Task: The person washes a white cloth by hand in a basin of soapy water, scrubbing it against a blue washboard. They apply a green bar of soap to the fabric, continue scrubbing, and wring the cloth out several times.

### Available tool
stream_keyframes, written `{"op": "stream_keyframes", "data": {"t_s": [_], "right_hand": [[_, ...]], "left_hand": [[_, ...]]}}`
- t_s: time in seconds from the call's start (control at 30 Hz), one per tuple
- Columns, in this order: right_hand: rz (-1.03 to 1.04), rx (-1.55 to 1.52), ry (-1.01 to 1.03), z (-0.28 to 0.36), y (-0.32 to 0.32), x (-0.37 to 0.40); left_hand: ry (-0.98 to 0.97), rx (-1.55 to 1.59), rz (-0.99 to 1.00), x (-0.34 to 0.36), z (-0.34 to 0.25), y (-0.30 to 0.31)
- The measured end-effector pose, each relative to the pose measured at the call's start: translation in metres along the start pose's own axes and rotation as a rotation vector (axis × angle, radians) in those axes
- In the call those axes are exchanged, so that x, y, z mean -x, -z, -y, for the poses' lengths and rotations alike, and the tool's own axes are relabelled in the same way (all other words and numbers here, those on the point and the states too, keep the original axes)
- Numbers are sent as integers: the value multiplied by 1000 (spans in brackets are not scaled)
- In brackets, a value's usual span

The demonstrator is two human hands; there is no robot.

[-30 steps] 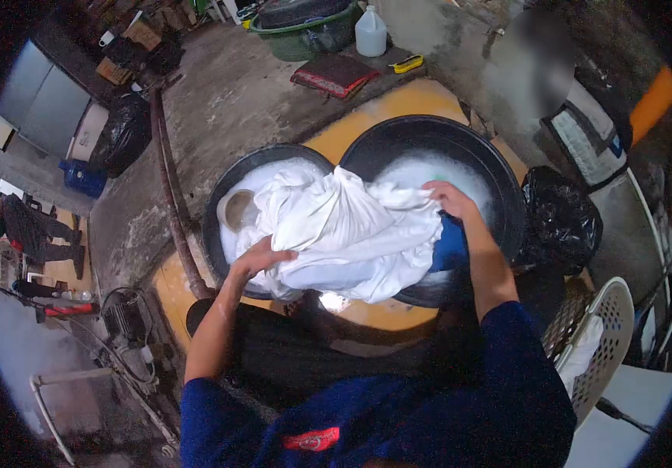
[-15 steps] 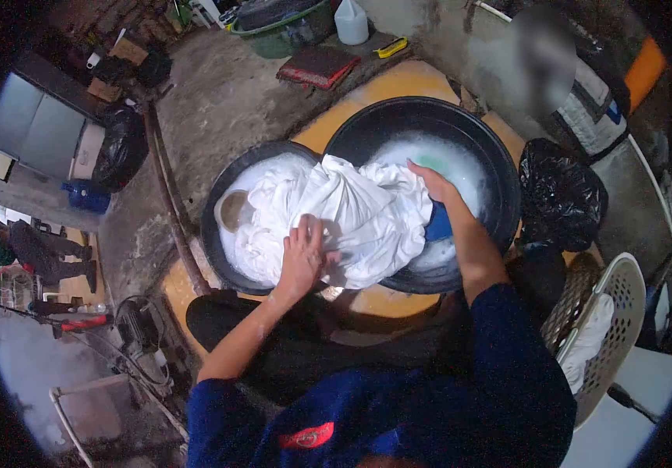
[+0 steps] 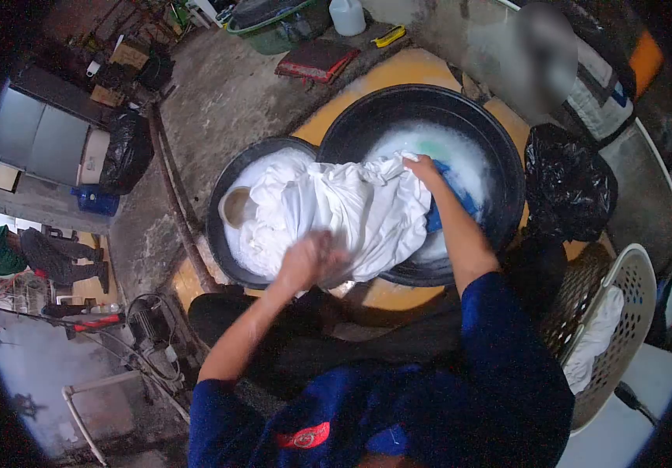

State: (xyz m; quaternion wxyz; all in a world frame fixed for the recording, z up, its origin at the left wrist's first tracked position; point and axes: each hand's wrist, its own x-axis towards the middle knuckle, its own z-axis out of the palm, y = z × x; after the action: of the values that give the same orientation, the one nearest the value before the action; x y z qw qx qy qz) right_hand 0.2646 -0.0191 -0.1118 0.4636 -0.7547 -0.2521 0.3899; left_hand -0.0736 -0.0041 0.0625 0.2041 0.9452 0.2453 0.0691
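A large bunched white cloth (image 3: 355, 214) spans the small sudsy basin (image 3: 221, 173) and the large black basin (image 3: 512, 204). At its upper right edge my right hand (image 3: 423, 169) is closed, pinching the fabric. My left hand (image 3: 310, 261), smeared by motion, is over the near side of the cloth; its fingers do not show clearly. A blue cloth (image 3: 461, 189) lies in the large basin beside my right forearm, near foamy water with a pale green patch. Inside the small basin, a beige round container (image 3: 236, 208) sits left of the white cloth.
To the right are a black plastic bag (image 3: 568, 183) and a tilted beige perforated basket (image 3: 625, 312) with white fabric. Beyond the basins lie a dark red folded item (image 3: 316, 61), a yellow-handled brush (image 3: 389, 36), a white jug (image 3: 347, 17) and a green tub (image 3: 277, 35).
My right hand has gone from lying along the cloth's edge to gripping it. The cloth's folds have shifted and more of the blue cloth shows. My left hand now blurs with motion.
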Motion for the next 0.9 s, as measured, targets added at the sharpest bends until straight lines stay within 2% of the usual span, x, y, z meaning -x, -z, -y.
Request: {"op": "stream_keyframes", "data": {"t_s": [0.03,0.07,0.1,0.13,0.17,0.23,0.27,0.3,0.37,0.43,0.47,0.53,0.63,0.67,0.7,0.77,0.83,0.9], "right_hand": [[21,-38,5,11,3,15],[41,-76,10,16,5,24],[70,-141,30,13,6,24],[99,-206,51,9,6,23],[124,-271,74,3,7,18],[161,-583,-32,-13,5,1],[179,-740,-86,-15,9,-4],[157,-749,-141,-19,15,-9],[118,-771,-260,-26,26,-14],[2,-882,-153,-56,46,-28],[-150,-884,-137,-94,61,-57],[-214,-942,-207,-93,103,-30],[-99,-745,-60,-170,87,-50],[30,-591,-99,-140,78,-18],[157,-435,-141,-91,65,20],[229,-394,-232,-82,56,25],[296,-375,-255,-77,55,21],[346,-380,-219,-81,57,7]], "left_hand": [[44,42,-112,-23,10,3],[165,5,-165,-51,31,-8],[356,131,-181,-76,39,-11],[393,151,-275,-94,43,-23],[359,133,-280,-108,54,-44],[288,99,-285,-130,70,-84],[222,267,-297,-130,48,-85],[158,435,-303,-122,25,-88],[-10,252,-129,-99,-18,-92],[-200,236,-30,-74,-44,-93],[-179,245,-30,-69,-44,-95],[-139,264,-34,-64,-43,-97],[-125,243,26,-68,-34,-81],[-114,166,35,-71,-33,-75],[-163,221,-115,-73,-24,-74],[55,263,-58,-82,-22,-48],[198,269,-102,-85,-16,-29],[106,317,-341,-88,12,-28]]}}
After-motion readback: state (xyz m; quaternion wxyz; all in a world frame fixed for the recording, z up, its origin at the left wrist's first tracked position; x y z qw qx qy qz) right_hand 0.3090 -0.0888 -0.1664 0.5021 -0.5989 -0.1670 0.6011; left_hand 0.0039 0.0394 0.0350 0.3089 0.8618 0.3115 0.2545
